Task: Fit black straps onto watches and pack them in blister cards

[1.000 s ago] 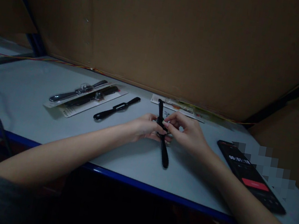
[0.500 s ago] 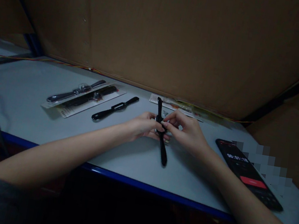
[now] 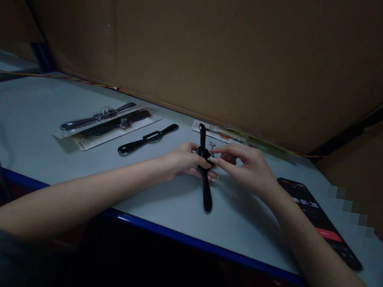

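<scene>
My left hand pinches black two-handled tool by its middle, over table. My right hand, fingertips close together at tool's middle; can't tell what they grip. Small metal parts just beyond. Second black frame lies left, blister packs beside it, another pack at back. Phone partly behind my right forearm, digits blurred; pack print too small to read.

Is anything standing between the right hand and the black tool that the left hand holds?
Nothing visible does: the right hand has its fingertips at the middle of the black tool, beside the left hand.
</scene>
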`<state>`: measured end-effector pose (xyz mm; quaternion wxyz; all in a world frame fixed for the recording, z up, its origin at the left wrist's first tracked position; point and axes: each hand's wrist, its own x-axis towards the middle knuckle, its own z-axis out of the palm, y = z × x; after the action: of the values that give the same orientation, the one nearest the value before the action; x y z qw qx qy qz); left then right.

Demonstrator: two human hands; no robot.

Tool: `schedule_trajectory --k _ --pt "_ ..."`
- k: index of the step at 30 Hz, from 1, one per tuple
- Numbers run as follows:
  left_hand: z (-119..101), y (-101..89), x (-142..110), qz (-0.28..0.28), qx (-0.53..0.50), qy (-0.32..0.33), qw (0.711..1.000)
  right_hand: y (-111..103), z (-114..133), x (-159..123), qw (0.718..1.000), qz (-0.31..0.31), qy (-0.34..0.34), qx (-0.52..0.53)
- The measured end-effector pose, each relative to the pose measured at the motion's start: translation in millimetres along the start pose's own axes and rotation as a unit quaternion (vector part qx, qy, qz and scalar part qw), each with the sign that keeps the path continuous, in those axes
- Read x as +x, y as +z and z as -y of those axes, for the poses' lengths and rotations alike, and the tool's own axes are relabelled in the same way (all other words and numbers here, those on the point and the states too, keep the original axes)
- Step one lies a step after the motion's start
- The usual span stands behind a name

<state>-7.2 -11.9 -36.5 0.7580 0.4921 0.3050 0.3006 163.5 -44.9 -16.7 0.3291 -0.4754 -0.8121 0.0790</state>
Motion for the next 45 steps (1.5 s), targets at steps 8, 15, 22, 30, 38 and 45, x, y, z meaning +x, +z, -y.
schedule_trajectory --k 8,15,22,30,38,45 --pt "-1 6.9 -5 -0.006 0.025 0.005 1.000 12 1 1 0.996 -0.015 -0.019 -0.088" --pt "-2 9.6 -6 -0.032 0.033 -0.002 0.999 26 4 0 0.993 -0.033 0.068 0.093" --pt "-3 4.6 -5 -0.005 0.004 -0.001 1.000 10 4 1 0.999 -0.013 0.026 0.032" --pt "-4 6.3 -4 -0.003 0.015 -0.012 1.000 4 0 2 0.996 0.052 -0.064 -0.013" --pt "-3 5.7 -4 -0.013 0.022 -0.019 0.999 7 -2 3 0.989 0.006 -0.064 -0.135" --pt "-5 5.1 -5 -0.026 0.003 -0.010 1.000 0 9 -1 0.983 -0.010 -0.091 -0.156"
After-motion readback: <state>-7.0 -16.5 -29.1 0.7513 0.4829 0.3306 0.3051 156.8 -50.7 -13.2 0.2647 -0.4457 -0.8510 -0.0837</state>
